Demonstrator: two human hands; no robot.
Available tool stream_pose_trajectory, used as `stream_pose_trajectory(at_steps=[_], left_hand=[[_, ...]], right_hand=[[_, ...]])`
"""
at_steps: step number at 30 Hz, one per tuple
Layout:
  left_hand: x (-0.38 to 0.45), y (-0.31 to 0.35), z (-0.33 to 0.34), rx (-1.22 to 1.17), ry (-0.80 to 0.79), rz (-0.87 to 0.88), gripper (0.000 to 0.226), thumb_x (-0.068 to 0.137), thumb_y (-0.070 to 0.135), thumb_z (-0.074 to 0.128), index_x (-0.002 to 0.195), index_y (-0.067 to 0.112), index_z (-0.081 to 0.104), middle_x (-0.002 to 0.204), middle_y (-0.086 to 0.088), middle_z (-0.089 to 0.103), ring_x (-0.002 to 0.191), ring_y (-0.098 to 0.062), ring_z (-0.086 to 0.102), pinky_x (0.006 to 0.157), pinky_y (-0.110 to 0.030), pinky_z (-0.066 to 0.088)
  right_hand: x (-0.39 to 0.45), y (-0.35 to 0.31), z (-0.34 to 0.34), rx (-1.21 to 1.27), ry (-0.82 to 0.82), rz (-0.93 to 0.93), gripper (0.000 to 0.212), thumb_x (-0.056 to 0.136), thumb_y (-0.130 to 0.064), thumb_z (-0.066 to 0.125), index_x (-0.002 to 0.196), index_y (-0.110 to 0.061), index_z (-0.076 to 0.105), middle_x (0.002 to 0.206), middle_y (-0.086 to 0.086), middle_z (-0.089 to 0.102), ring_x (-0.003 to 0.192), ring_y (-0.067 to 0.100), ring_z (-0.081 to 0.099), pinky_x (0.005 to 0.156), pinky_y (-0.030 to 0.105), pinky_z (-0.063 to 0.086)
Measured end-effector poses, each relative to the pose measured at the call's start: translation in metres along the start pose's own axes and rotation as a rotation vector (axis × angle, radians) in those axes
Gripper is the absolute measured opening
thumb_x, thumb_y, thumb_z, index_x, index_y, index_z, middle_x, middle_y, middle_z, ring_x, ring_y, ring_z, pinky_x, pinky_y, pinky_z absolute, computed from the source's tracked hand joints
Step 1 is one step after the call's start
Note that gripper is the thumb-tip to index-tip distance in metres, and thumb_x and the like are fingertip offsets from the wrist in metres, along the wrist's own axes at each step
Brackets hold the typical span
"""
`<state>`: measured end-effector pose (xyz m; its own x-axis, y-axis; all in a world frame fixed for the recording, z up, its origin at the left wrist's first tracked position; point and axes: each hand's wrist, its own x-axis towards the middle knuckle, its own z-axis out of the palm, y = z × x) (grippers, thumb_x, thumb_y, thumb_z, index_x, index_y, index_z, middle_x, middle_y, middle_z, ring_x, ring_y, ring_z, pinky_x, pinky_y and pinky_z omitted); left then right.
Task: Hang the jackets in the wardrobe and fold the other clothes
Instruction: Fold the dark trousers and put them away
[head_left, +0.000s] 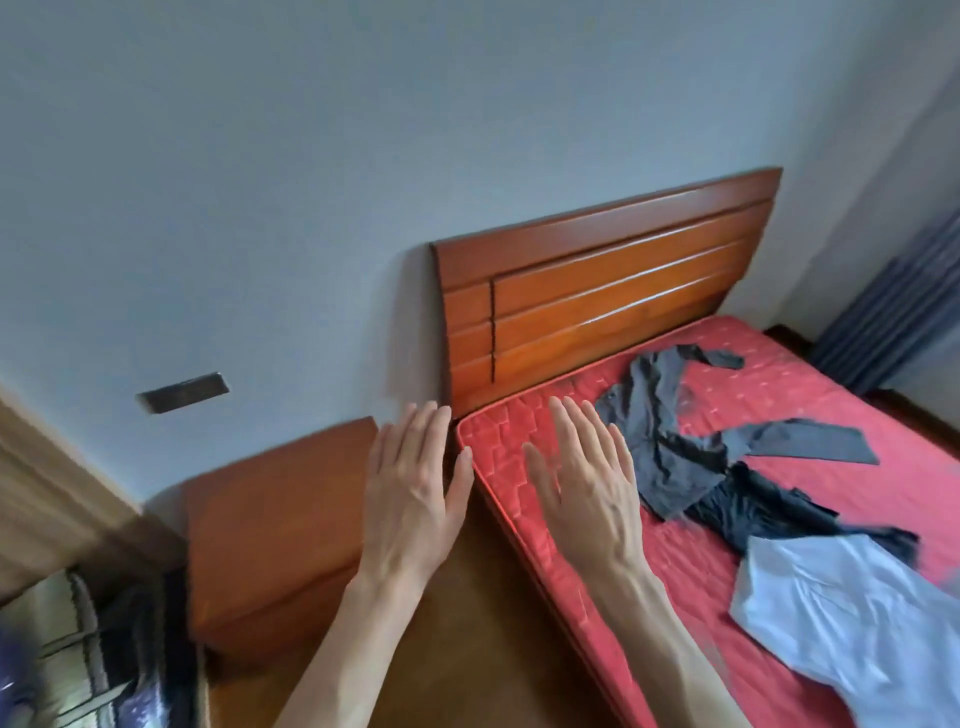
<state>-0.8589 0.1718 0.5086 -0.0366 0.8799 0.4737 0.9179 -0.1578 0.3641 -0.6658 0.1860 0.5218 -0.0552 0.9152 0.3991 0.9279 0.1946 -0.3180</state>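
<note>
Both hands are extended palm-down with fingers straight, holding nothing: the left hand (413, 486) above the gap between the bedside cabinet (270, 530) and the red mattress (519, 467), the right hand (587, 483) over the mattress corner. A dark grey garment (670, 441), a black garment (763, 512) and a light blue garment (841, 618) lie crumpled on the mattress, right of the hands.

Two bare forearms and hands of the person, seen from the head camera.
The left hand (413, 486) and right hand (589, 480) wear no gloves, rings or watch; no sleeve covers either forearm; tendons and veins show.
</note>
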Motion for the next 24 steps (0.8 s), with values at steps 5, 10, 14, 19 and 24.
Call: stream_pose_trajectory(at_steps=[5,10,14,19,24], left_hand=[[-0.001,0.096,0.051,-0.125,-0.092,0.107,0.055,0.11,0.048,0.038,0.153,0.015,0.049,0.156,-0.005,0.051,0.151,-0.021,0.039,0.124,-0.049,0.032],[-0.001,0.162,0.096,-0.163,-0.189,0.212,0.058,0.109,0.05,0.036,0.152,0.013,0.05,0.157,-0.005,0.051,0.152,-0.019,0.036,0.125,-0.05,0.031],[0.01,0.195,0.125,-0.165,-0.247,0.26,0.059,0.109,0.049,0.036,0.152,0.012,0.051,0.156,-0.006,0.052,0.152,-0.021,0.036,0.126,-0.05,0.028],[0.045,0.206,0.171,-0.147,-0.272,0.294,0.057,0.108,0.046,0.038,0.148,0.01,0.055,0.152,-0.008,0.055,0.149,-0.023,0.041,0.125,-0.05,0.03],[0.101,0.194,0.236,-0.113,-0.314,0.335,0.057,0.106,0.046,0.04,0.143,0.007,0.059,0.147,-0.012,0.06,0.144,-0.027,0.048,0.122,-0.053,0.035]], right_hand=[[-0.037,0.093,-0.047,-0.048,0.042,0.148,0.061,0.108,-0.05,0.045,0.157,-0.014,0.044,0.161,0.003,0.046,0.156,0.02,0.031,0.127,0.046,0.026],[-0.06,0.163,-0.076,-0.095,0.086,0.25,0.062,0.108,-0.051,0.043,0.158,-0.014,0.043,0.162,0.002,0.045,0.157,0.019,0.029,0.127,0.046,0.026],[-0.063,0.205,-0.082,-0.11,0.098,0.296,0.063,0.108,-0.052,0.042,0.159,-0.014,0.042,0.163,0.002,0.044,0.157,0.019,0.027,0.128,0.047,0.025],[-0.042,0.244,-0.067,-0.125,0.108,0.352,0.063,0.109,-0.053,0.037,0.159,-0.015,0.041,0.163,0.001,0.044,0.158,0.018,0.027,0.128,0.046,0.024],[-0.003,0.283,-0.034,-0.12,0.079,0.423,0.062,0.106,-0.047,0.047,0.159,-0.016,0.04,0.164,0.0,0.042,0.158,0.017,0.026,0.128,0.046,0.022]])
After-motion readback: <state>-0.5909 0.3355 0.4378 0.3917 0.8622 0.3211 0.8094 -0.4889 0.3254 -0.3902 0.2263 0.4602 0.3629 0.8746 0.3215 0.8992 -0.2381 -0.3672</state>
